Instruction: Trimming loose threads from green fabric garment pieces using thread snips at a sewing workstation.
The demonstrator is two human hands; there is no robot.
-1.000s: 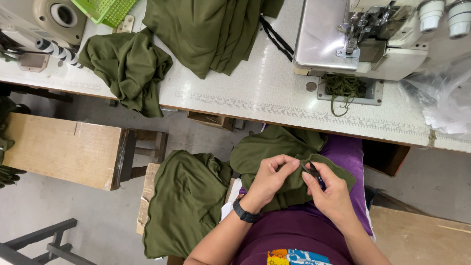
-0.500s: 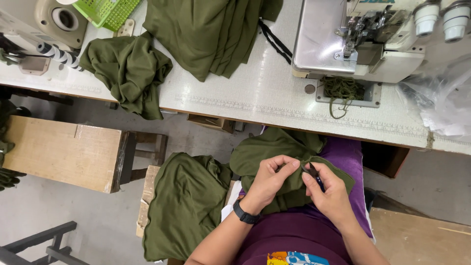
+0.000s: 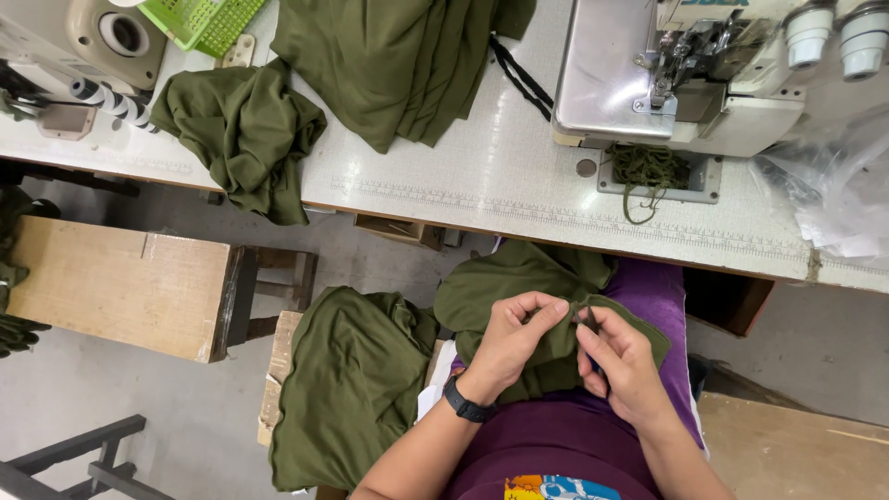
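An olive green garment piece (image 3: 519, 282) lies across my lap, over purple trousers. My left hand (image 3: 514, 338), with a black watch at the wrist, pinches a fold of that fabric near its middle. My right hand (image 3: 622, 359) grips the same fabric just to the right, and a small dark tool shows between its fingers; what it is I cannot tell. The two hands almost touch at the fingertips. More of the olive fabric (image 3: 347, 389) hangs down to my left over a low wooden stool.
A white sewing table (image 3: 482, 176) runs across the top with an overlock machine (image 3: 681, 79) at right, a folded olive stack (image 3: 398, 60) and a crumpled olive piece (image 3: 241, 130). A green basket (image 3: 208, 18) sits far left. A wooden bench (image 3: 120, 287) stands at left.
Both hands stay on the fabric in my lap with only slight finger movement. The view has shifted a little.
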